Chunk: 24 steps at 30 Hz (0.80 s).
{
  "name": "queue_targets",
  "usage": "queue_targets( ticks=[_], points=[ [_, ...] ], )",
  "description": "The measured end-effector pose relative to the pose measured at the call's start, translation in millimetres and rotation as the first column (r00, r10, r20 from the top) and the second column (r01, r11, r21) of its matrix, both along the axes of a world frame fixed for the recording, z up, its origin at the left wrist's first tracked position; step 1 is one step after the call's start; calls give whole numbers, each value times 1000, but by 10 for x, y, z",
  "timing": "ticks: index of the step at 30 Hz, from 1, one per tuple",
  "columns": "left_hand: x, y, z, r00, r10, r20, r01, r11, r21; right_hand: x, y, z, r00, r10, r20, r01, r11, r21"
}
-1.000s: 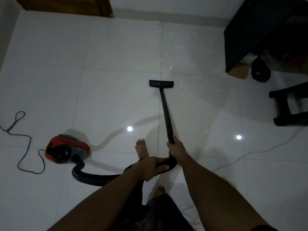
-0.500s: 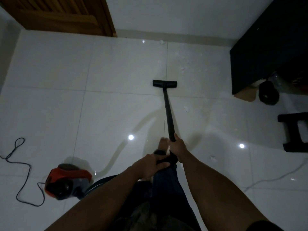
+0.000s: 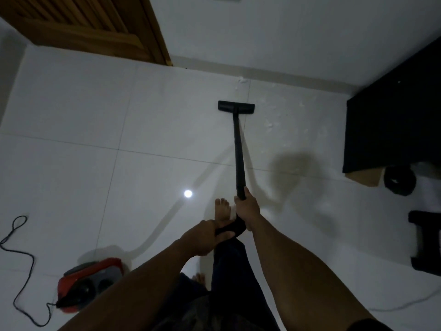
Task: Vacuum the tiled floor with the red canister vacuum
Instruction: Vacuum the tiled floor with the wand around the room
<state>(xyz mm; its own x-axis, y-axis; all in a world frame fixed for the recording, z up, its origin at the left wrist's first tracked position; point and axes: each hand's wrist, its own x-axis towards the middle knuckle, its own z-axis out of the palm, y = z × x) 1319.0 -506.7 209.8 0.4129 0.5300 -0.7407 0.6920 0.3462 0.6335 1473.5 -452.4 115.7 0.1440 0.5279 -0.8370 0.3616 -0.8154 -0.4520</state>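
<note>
Both hands, left (image 3: 204, 237) and right (image 3: 247, 209), clamp the matte black wand (image 3: 238, 151); beyond them its flat head (image 3: 236, 107) meets glossy tiles (image 3: 143, 120).

Single wide-angle head camera looking forward and steeply down over person's own legs. Bare forearms (image 3: 298, 271) entering from bottom edge, closest to lens. Glossy white tiled floor (image 3: 71, 163) filling most of frame, running up to plain white wall (image 3: 286, 32) and brown slatted wooden door (image 3: 83, 25) at top.

Both hands are gripping the black vacuum wand (image 3: 238, 149).
The right hand (image 3: 247, 210) is holding higher, the left hand (image 3: 205, 237) lower; the floor head (image 3: 236, 107) is seemingly lying flat on the white tiled floor (image 3: 95, 115).
</note>
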Motion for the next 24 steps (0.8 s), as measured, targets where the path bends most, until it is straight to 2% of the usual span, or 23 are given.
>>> queue_targets(
  ticks=[6,12,18,24],
  points=[
    [13,991,-198,997,-21,-71,21,1000,8,-8,1070,-128,999,42,29,-42,999,9],
    [-21,1492,-281,991,100,-87,-99,995,15,-127,1643,-266,999,31,33,-32,999,10],
    [-33,1640,-311,991,86,-101,-82,996,41,-164,1784,-304,999,29,35,-30,999,18],
    [-89,1344,-272,993,77,-86,-74,996,43,-183,1494,-145,998,30,61,-35,996,85]
  ],
)
